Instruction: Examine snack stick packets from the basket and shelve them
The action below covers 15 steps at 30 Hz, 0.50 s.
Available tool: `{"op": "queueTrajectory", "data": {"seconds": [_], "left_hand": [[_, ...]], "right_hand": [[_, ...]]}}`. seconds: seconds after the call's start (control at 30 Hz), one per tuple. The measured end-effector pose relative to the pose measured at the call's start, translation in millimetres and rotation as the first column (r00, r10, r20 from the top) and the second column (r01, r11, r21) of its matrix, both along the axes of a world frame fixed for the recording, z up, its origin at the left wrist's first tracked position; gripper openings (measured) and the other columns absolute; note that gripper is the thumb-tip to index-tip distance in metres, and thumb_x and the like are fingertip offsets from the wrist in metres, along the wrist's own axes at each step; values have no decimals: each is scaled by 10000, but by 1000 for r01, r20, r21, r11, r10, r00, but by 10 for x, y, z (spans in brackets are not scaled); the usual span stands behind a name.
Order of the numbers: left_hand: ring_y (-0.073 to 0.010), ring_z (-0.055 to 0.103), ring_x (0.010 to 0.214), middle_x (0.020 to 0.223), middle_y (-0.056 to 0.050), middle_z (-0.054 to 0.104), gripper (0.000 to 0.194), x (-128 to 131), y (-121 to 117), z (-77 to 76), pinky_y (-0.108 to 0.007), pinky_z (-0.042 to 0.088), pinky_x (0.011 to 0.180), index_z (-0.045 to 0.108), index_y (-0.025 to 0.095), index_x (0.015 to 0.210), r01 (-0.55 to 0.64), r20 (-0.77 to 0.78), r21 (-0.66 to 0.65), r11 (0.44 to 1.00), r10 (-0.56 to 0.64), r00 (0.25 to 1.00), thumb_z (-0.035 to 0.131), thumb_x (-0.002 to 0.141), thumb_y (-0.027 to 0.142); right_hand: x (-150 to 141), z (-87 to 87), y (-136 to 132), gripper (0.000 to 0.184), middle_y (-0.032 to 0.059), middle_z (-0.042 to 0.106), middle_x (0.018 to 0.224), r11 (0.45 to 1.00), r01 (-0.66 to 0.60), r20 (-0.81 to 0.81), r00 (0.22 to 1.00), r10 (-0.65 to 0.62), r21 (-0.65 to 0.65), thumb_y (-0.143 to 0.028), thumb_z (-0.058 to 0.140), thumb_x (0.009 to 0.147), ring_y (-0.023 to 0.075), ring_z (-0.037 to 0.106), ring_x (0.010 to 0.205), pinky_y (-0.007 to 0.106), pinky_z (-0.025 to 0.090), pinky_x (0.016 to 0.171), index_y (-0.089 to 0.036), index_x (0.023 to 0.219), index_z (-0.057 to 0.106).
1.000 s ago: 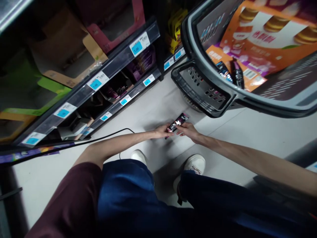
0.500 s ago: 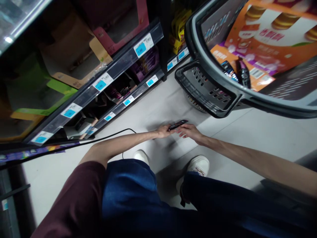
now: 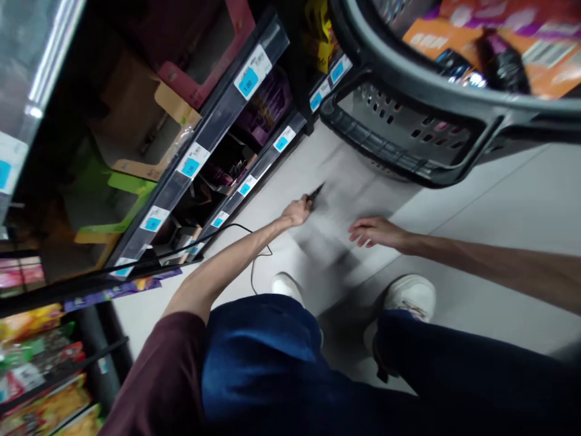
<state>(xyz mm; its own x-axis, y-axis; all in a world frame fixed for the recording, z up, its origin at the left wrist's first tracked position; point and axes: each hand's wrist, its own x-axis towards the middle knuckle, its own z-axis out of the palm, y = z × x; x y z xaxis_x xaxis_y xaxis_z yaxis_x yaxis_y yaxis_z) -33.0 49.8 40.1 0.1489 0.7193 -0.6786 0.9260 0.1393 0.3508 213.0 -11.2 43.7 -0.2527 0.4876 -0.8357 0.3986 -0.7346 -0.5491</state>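
My left hand (image 3: 298, 211) is closed around a small dark packet (image 3: 316, 192), whose far end points up and away from the fingers. What the packet contains cannot be read. Off to the right, my right hand (image 3: 376, 232) hangs above the floor with fingers loosely curved and apart, holding nothing. Beyond both hands stands a grey shopping basket (image 3: 422, 66) with a black handle (image 3: 385, 142). Inside it lie orange packages (image 3: 436, 39) and a dark shiny wrapper (image 3: 503, 63).
Shelves with open cardboard boxes and blue-and-white price tags (image 3: 253, 72) run along my left. A thin black cable (image 3: 236, 226) loops between the shelf and my left arm. My white shoes (image 3: 411, 297) stand on the pale tiled floor (image 3: 281, 251). Bagged goods (image 3: 39, 357) fill racks at lower left.
My hands have parted: the left keeps the dark packet and moves slightly up and left, while the right lets go and shifts right. The view has turned, with the basket now higher and further right.
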Motion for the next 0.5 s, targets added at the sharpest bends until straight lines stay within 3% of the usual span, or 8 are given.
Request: {"op": "queueTrajectory", "data": {"seconds": [0.23,0.5], "left_hand": [[-311,635,1070,1093,-149,685,437,-615,470,308,-382,468,862,546,195,1283,27,-367,295,955,87,926,340,958,403],[-305,641,1029,1081,-129,692,468,-1039,592,653,-397,456,880,512,217,1355,8,-465,516,856,272,842,313,954,355]], "right_hand": [[105,-55,13,183,131,736,960,991,-125,-49,991,127,41,-207,609,841,170,691,693,240,534,550,-124,990,677],[49,54,-17,208,159,703,1069,978,-206,-22,978,205,-17,-205,500,928,155,661,742,260,506,624,-98,1061,619]]}}
